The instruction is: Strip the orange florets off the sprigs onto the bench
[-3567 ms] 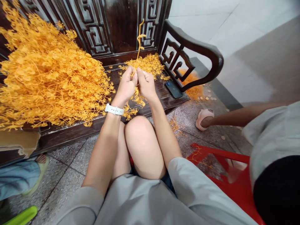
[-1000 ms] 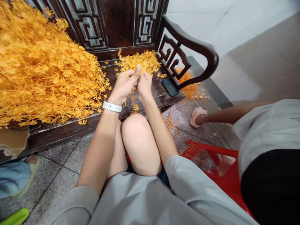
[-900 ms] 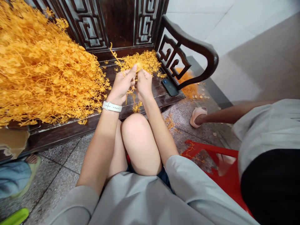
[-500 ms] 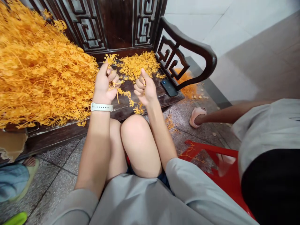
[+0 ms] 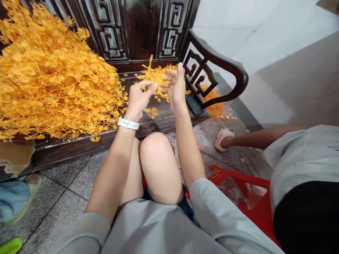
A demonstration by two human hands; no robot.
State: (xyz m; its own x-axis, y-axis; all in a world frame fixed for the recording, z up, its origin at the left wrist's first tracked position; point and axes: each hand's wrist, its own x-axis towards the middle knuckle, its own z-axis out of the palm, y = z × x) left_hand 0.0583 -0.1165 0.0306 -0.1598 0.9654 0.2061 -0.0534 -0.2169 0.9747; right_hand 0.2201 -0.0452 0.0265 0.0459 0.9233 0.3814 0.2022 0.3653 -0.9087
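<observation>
We see the orange stem (image 5: 150, 61) above the worktop (image 5: 165, 114), nearly upright, its tip pointing toward the backrest (image 5: 141, 31). Our left hand (image 5: 139, 99) pinches it; our right hand (image 5: 177, 88) is apart, fingers spread.

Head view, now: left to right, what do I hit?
Large mound of yellow-orange, plastic-looking branching stems → bare left hand → bare right hand → dark flat rectangular smartphone → pale pink open-toed sandal on another person's foot → that person's light grey fabric clothing.
</observation>
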